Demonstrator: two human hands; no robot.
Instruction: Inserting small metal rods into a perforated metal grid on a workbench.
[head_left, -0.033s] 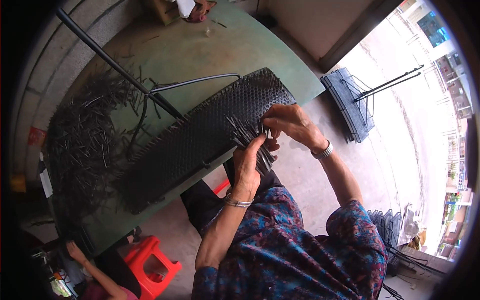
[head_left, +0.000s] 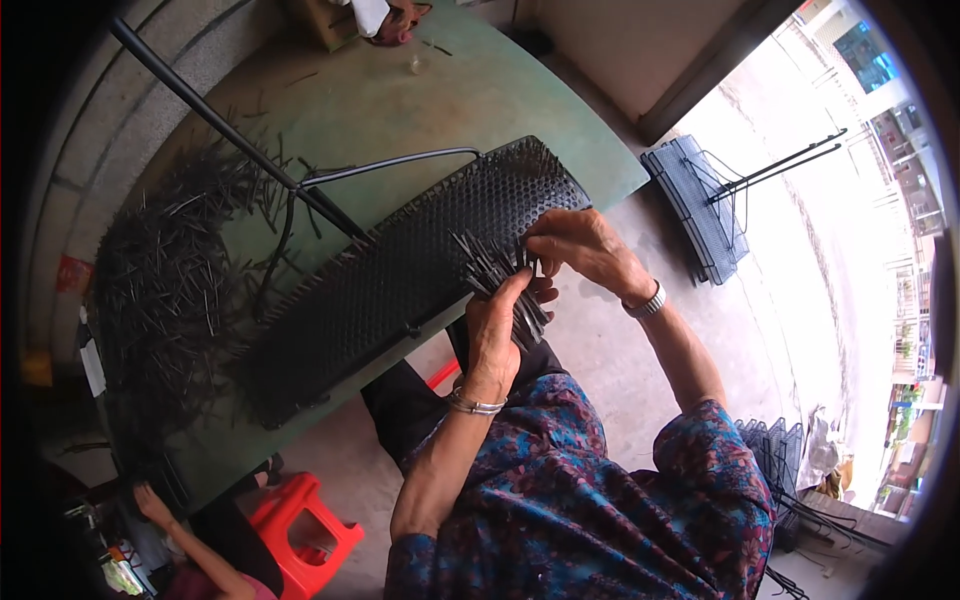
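Note:
My left hand (head_left: pixel 493 335) is closed round a bundle of thin dark strips (head_left: pixel 488 268), its thumb lying across them. The strips fan out toward the long black perforated panel (head_left: pixel 420 245), and their other ends stick out below my fingers. Just to the right, my right hand (head_left: pixel 585 250) pinches at the bundle's edge; its fingertips seem to hold a single dark strip, partly hidden. The panel lies slantwise on the green table, with short bristle-like points along its far edge and right end. A black tubular handle (head_left: pixel 205 105) with bent wire braces joins it.
A heap of loose dark strips (head_left: pixel 165 290) covers the left of the green table (head_left: pixel 370 110). A red plastic stool (head_left: pixel 300 530) stands below. Another person's hand (head_left: pixel 152 505) is at the lower left. More mesh panels with rods (head_left: pixel 700 210) lie on the floor at right.

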